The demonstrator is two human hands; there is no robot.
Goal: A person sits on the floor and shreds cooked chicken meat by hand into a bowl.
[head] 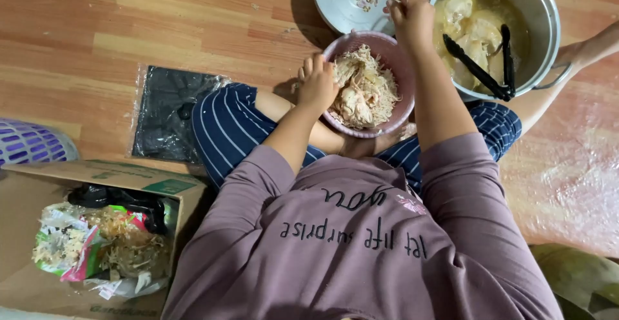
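The pot [548, 30] and lid [335, 1] run past the top edge.

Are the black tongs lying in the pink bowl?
No, the black tongs rest in the metal pot, beside the pink bowl.

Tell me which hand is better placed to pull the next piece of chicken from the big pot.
Probably the right hand: it is raised beside the pot, close to the chicken pieces and black tongs. The left hand rests on the far rim of the pink bowl, away from the pot.
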